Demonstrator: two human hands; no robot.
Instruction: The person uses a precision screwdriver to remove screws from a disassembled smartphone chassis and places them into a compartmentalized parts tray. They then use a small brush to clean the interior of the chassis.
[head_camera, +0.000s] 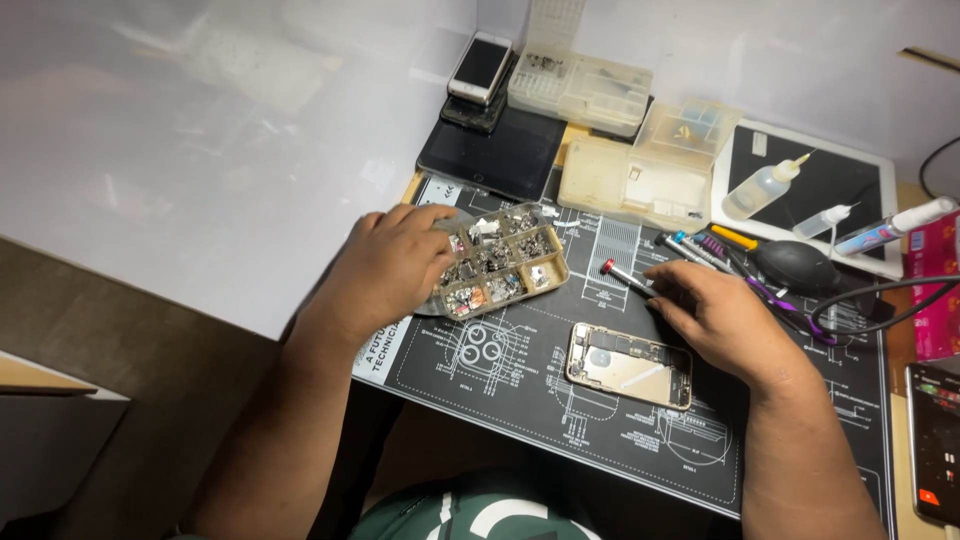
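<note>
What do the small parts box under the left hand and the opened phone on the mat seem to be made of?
The parts box looks like clear, glossy plastic: its dividers and the small metal-looking parts inside show through the walls. The opened phone seems to have a metal frame with a gold, slightly shiny finish; a silvery plate inside reflects light. The mat looks like matte black rubber or silicone, though that is uncertain.

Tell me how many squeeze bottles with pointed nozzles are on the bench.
2. The larger squeeze bottle lies on the white-framed tablet at back right; the smaller squeeze bottle lies just right of it, above the black rubber blower. Clutter may hide others.
</note>
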